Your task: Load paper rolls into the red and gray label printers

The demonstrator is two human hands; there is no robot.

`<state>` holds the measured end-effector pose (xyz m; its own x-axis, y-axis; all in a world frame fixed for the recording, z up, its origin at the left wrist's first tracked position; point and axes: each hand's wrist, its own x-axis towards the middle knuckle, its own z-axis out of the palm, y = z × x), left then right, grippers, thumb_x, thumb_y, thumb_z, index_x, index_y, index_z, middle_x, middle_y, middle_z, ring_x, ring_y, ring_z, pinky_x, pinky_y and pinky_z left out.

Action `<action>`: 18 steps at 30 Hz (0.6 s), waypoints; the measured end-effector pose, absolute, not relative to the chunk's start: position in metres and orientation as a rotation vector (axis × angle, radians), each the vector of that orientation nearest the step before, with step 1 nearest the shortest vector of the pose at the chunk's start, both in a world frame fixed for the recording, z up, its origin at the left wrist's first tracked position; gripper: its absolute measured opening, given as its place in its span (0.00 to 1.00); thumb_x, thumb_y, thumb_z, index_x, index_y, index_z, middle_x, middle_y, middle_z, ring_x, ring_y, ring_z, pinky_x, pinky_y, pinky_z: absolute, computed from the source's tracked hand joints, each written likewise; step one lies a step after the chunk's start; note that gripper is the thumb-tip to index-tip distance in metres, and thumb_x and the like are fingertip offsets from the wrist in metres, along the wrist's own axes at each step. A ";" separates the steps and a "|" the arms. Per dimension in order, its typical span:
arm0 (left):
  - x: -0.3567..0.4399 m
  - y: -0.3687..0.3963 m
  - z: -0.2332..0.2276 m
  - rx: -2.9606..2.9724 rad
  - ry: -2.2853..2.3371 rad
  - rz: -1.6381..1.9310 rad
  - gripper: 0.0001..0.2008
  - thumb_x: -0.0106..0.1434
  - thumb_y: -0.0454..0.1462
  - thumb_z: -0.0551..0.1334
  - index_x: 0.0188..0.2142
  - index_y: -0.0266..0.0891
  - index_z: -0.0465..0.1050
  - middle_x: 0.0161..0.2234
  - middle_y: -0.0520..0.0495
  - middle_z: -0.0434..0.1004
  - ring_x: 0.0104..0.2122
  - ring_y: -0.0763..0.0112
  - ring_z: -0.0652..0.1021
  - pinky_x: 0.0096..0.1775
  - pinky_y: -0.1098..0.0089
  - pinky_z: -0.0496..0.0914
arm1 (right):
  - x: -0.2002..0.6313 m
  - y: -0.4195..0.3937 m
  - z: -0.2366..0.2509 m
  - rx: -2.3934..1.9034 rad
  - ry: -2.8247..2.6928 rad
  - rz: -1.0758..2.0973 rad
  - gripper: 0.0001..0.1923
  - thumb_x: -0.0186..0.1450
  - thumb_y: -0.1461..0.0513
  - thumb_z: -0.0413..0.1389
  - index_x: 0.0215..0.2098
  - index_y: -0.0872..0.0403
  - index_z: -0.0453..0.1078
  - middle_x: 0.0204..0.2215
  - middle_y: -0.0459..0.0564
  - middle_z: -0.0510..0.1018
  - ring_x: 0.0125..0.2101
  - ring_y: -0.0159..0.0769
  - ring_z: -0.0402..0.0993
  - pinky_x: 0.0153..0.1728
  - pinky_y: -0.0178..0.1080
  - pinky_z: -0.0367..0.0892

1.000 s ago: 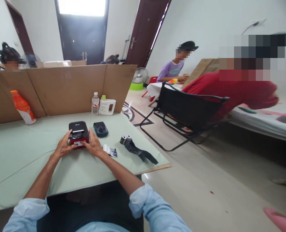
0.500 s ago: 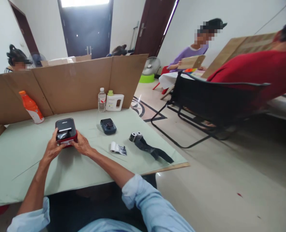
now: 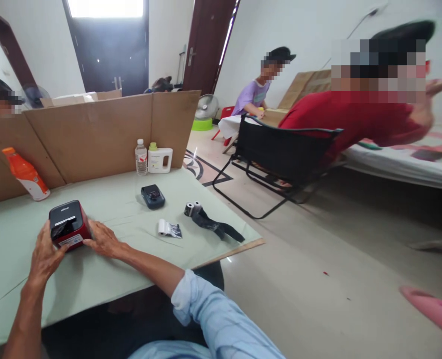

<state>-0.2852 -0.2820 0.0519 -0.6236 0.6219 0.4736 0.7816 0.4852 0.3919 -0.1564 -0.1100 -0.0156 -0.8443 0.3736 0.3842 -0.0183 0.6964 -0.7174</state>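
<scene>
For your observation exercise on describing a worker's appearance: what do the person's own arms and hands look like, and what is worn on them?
Both hands are bare, with no gloves, rings or watch to be seen. The right hand leads back along a bare forearm to a light blue sleeve rolled to the elbow. The left hand and its forearm are bare too; no sleeve shows on that arm.

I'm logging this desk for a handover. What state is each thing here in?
red and black printer: lid shut, flat on table, gripped on both sides
left hand: on printer's left side
right hand: on printer's right side
dark blue device: untouched
clear bottle: upright, capped
orange bottle: leaning on cardboard
</scene>
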 end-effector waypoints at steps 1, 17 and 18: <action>-0.273 -0.279 0.059 -1.166 -2.398 -0.790 0.44 0.59 0.40 0.67 0.73 0.38 0.56 0.69 0.29 0.64 0.68 0.37 0.66 0.65 0.39 0.66 | -0.149 -0.107 -0.018 -0.271 -2.404 0.983 0.35 0.71 0.52 0.60 0.72 0.51 0.58 0.67 0.57 0.71 0.66 0.50 0.67 0.65 0.51 0.66; -0.158 -0.005 0.020 -1.910 -2.722 -0.948 0.30 0.53 0.37 0.73 0.56 0.36 0.74 0.53 0.37 0.82 0.49 0.52 0.82 0.53 0.59 0.75 | -0.026 0.107 -0.013 -1.315 -2.031 0.763 0.27 0.74 0.54 0.53 0.64 0.65 0.67 0.63 0.73 0.71 0.65 0.55 0.67 0.64 0.50 0.63; -0.155 0.006 0.019 -1.907 -2.722 -0.964 0.29 0.51 0.37 0.74 0.54 0.36 0.75 0.49 0.39 0.83 0.47 0.53 0.82 0.50 0.60 0.76 | -0.026 0.113 -0.015 -1.315 -2.042 0.786 0.25 0.74 0.54 0.53 0.60 0.65 0.70 0.58 0.73 0.76 0.61 0.55 0.72 0.61 0.48 0.66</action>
